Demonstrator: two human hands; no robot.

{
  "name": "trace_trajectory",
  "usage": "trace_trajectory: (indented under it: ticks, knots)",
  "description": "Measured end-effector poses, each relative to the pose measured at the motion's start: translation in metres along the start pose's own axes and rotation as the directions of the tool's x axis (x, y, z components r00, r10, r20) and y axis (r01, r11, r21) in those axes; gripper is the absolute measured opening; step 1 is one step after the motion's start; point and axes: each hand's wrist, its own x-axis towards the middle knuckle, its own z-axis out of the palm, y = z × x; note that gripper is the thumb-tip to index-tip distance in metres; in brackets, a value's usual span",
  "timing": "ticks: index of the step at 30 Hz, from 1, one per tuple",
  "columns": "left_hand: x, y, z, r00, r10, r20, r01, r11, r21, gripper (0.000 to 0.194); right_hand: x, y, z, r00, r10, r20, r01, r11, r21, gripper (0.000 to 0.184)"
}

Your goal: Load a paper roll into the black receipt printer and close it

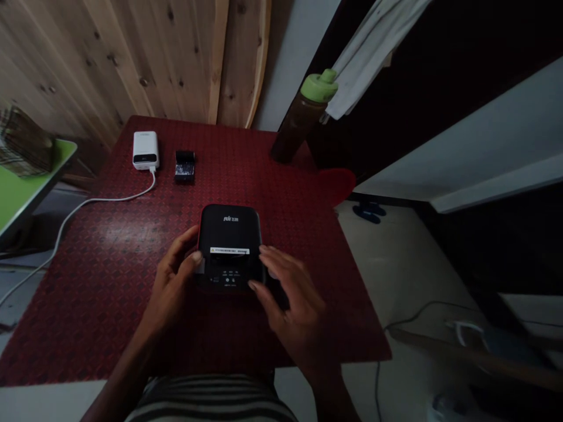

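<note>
A small black printer-like device [229, 237] with a white warning strip and front buttons sits in the middle of the red patterned table [109, 269]. My left hand [173, 275] grips its left side, thumb pressed against the front corner. My right hand [285, 296] rests against its right front edge with fingers spread, partly blurred.
A white power bank [145, 149] with a white cable [88, 202] lies at the table's far left, beside a small black gadget [185, 166]. A dark bottle with a green cap [303, 114] stands at the far right edge. A green-topped table [17, 190] is to the left.
</note>
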Motion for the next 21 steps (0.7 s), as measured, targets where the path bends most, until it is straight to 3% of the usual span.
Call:
trace_trajectory:
  ticks: [5,10,21]
  knots:
    - [-0.009,0.007,-0.003,1.0,0.009,0.001,-0.009,0.999,0.033,0.056,-0.026,0.004,0.007,0.98,0.198,0.018,-0.198,0.98,-0.007,0.066]
    - [-0.007,0.006,-0.002,1.0,-0.002,0.014,0.001,1.0,0.027,0.052,-0.031,0.004,0.02,0.976,0.219,-0.003,-0.219,0.976,0.006,0.061]
    - [-0.01,0.005,0.006,0.995,-0.074,-0.064,0.07,0.996,-0.055,0.05,-0.034,0.005,0.02,0.962,0.275,0.009,-0.275,0.961,0.017,0.057]
